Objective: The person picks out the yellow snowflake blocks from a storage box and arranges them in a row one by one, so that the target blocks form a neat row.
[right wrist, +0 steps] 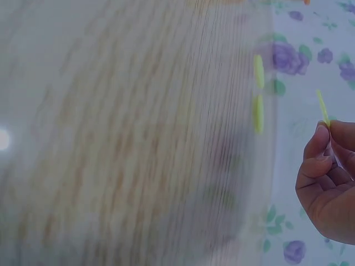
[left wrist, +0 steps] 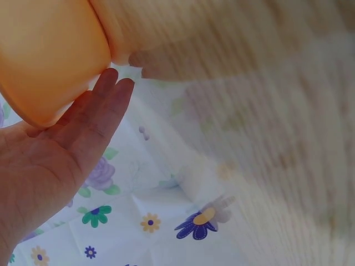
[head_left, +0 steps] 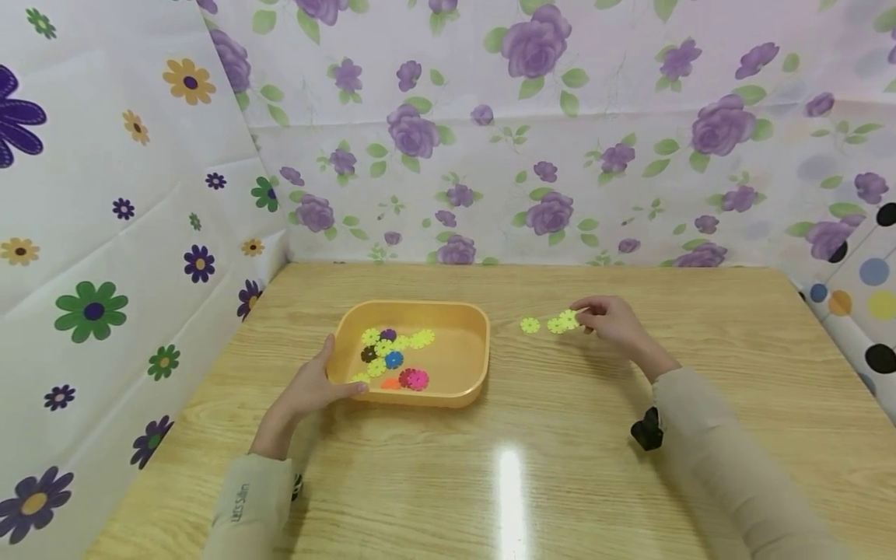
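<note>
An orange tray [head_left: 462, 354] on the wooden table holds several flower-shaped plastic discs [head_left: 392, 358] in yellow-green, blue, pink, purple and brown. My left hand [head_left: 318, 381] rests against the tray's near-left corner, thumb on the rim and straight fingers [left wrist: 105, 105] under the tray wall [left wrist: 50, 55]. My right hand [head_left: 605, 319] pinches a yellow-green disc [head_left: 569, 317] by its edge, seen edge-on as the disc [right wrist: 323, 108] in the right wrist view. Two more yellow-green discs [head_left: 530, 325] [head_left: 556, 325] lie on the table just left of that hand.
Floral-patterned sheets [head_left: 490, 140] wall in the wooden table [head_left: 532, 451] at the back and both sides. A small black object [head_left: 647, 429] sits under my right forearm. A light glare [head_left: 511, 486] lies on the near tabletop.
</note>
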Demonstrator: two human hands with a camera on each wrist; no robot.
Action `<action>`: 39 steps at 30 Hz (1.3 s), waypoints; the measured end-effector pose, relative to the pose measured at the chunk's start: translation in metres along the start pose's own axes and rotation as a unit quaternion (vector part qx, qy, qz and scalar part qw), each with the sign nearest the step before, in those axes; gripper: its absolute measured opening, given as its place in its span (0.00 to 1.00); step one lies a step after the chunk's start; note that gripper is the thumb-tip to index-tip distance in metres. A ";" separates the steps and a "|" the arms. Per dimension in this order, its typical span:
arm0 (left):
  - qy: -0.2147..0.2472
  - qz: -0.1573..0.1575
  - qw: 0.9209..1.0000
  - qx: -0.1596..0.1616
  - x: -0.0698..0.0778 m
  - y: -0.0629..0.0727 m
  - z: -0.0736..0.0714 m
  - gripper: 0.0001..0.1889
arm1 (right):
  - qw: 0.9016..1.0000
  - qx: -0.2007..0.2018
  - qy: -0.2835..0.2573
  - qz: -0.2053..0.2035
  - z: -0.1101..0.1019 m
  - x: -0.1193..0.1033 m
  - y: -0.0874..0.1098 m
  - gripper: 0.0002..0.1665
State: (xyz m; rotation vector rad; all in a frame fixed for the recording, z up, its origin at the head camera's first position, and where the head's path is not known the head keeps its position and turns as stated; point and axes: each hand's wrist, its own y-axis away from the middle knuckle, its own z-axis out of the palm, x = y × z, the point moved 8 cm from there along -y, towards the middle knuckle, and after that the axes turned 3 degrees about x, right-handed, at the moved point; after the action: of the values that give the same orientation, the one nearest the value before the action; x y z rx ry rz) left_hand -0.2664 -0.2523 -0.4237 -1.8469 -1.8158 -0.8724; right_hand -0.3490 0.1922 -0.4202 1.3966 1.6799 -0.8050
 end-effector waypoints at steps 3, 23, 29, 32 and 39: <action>0.003 0.005 1.000 0.001 0.000 0.000 0.000 0.58 | 1.000 0.001 0.007 0.010 -0.005 0.005 -0.002 0.17; -0.001 -0.002 1.000 -0.001 -0.001 -0.002 0.001 0.59 | 0.996 0.015 0.061 0.055 -0.017 0.042 -0.018 0.17; 0.000 -0.013 1.000 -0.003 0.000 -0.003 0.002 0.59 | 0.993 0.028 0.085 0.071 -0.026 0.049 -0.016 0.18; -0.001 -0.011 1.000 -0.002 0.001 -0.003 0.002 0.58 | 0.992 0.036 0.099 0.074 -0.029 0.048 -0.012 0.19; 0.003 0.002 1.000 0.002 0.003 -0.002 0.000 0.58 | 0.992 0.032 0.105 0.069 -0.027 0.042 -0.007 0.22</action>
State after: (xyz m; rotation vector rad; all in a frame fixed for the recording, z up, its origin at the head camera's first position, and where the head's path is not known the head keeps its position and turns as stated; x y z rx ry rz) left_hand -0.2681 -0.2505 -0.4221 -1.8441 -1.8072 -0.8720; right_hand -0.3643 0.2336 -0.4438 1.6713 1.7045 -0.6564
